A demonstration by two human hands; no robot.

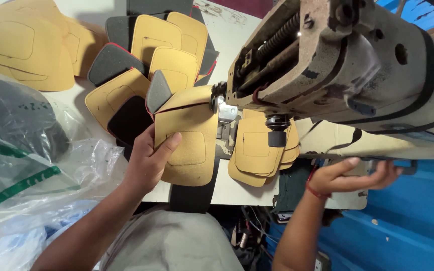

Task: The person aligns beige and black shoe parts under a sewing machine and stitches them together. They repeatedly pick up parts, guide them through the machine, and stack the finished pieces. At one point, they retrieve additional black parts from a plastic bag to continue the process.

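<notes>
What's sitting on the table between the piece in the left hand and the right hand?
In the head view, a stack of tan pieces lies on the white table between the tan piece held by the left hand and the right hand.

Stitching workshop: worn industrial sewing machine [337,65], stacks of cut tan pieces [161,55] on worktable [237,35].

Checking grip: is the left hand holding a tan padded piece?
Yes, the left hand grips a tan padded piece beside the sewing machine.

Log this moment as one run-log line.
left hand: holds tan piece at needle | right hand: under sewing machine, grip unclear | stitched stack: behind needle | table
</notes>
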